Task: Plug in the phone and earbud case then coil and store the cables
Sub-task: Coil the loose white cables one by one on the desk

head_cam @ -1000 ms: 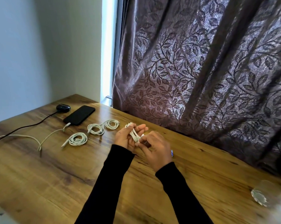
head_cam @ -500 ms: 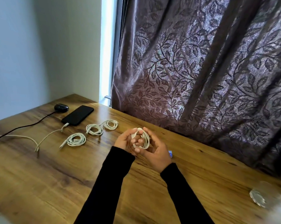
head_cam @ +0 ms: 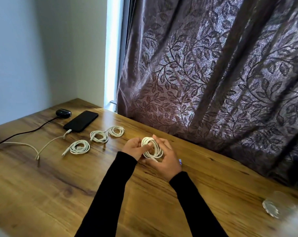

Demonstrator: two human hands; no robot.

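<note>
Since a second ago: flattened bundle opening into round coil, hands dropping slightly toward table (head_cam: 42, 194)

Phone (head_cam: 81, 121) and earbud case (head_cam: 63, 112) sitting at far left, each with cable running in – plugging looking done. Three finished coils (head_cam: 79, 147) lying near phone.

Right hand (head_cam: 167, 159) cupping white coil (head_cam: 151, 148) from below, left hand (head_cam: 136, 147) pinching its near side – hands together, both gripping it.

Judgement: keeping loops even, tucking loose end through before letting go, otherwise coil likely springing open
</note>
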